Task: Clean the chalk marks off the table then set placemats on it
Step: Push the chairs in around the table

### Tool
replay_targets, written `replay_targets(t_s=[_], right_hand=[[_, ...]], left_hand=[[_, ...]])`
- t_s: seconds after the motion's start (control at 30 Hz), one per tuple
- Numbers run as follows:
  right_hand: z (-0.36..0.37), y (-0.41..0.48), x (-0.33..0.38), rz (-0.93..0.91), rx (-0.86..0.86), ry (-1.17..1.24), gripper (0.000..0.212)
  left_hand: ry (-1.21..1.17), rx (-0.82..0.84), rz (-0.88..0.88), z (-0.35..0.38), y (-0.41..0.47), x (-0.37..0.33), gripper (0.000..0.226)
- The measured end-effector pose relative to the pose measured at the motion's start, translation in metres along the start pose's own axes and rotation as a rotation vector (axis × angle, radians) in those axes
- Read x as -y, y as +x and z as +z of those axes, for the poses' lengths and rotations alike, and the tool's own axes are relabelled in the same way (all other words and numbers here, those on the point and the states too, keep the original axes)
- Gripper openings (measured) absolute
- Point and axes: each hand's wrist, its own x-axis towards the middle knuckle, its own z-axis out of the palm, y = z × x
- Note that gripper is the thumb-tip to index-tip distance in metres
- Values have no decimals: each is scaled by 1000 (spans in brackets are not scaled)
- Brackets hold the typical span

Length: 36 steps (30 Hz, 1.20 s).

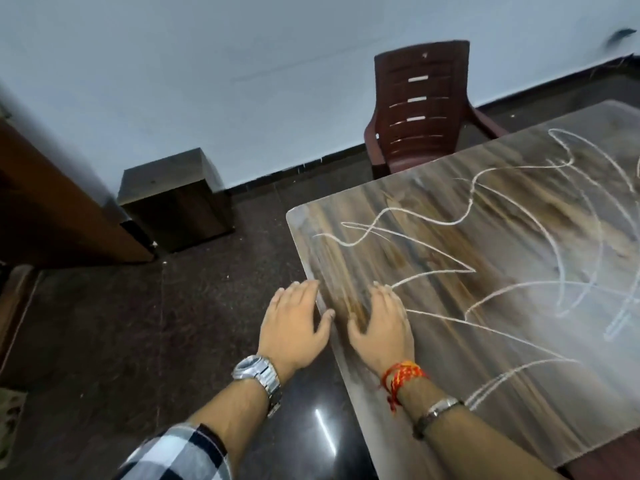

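Chalk marks (pixel 433 271) run just beyond right hand (pixel 379 327) fingers (pixel 381 292).

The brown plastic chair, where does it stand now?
In the head view, the brown plastic chair stands at the far edge of the table, against the pale wall, upper right of centre.

The table (pixel 485 258) top carries only chalk marks (pixel 433 223), open from near edge to far corner. A chair (pixel 420 109) stands against its far edge; a dark box (pixel 176 202) sits well off its left edge.
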Motion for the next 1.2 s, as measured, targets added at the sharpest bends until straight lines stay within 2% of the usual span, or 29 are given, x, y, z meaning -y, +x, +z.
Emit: replay_targets(t_s=[0.13,0.27,0.47,0.57,0.67,0.8,0.9,1.03,1.2], right_hand=[[29,75,45,12,30,-46,68],[67,150,78,47,-48,-72,67],[125,238,134,260,-108,-112,67],[147,296,166,363,-151,-124,67],[157,344,177,409,-213,-162,62],[171,447,180,468,-356,-183,58],[185,535,166,505,-469,-152,56],[190,654,153,572,-505,-100,57],[176,791,146,607,-536,-83,58]], left_hand=[[-16,24,32,-7,77,55,73],[-6,67,130,-4,160,115,69],[-47,130,273,-10,283,217,69],[-10,168,422,-20,359,259,69],[-21,196,455,-28,421,276,69],[36,201,634,-26,537,286,69],[53,189,697,-20,629,284,72],[115,226,811,-23,750,278,80],[132,162,922,-26,916,249,80]])
